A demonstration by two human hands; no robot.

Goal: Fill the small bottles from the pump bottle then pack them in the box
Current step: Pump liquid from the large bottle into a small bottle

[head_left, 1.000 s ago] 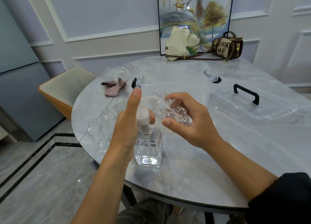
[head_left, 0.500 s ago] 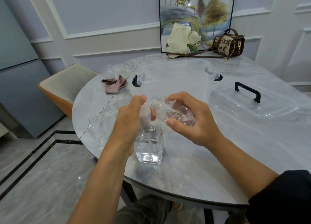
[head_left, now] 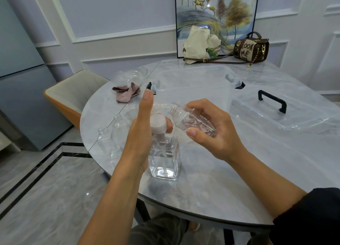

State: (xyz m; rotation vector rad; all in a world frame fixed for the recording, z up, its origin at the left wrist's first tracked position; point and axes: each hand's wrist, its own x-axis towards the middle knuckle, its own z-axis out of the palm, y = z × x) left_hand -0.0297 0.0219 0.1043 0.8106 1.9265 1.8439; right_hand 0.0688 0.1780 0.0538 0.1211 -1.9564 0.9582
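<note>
- The pump bottle (head_left: 163, 152), partly filled with clear liquid, is stood on the surface (head_left: 239, 171) near its front edge. Its left side is hidden by the left hand (head_left: 141, 134).
- The left hand's fingers are held straight over the pump head, with the thumb tip laid against the collar.
- A small bottle (head_left: 185, 119) is gripped, tilted, in the curled right hand (head_left: 207, 130), its mouth set at the spout. Its base is covered by fingers, and its fill level cannot be made out.
- The clear box (head_left: 193, 84) is seen behind, its outline faint.
</note>
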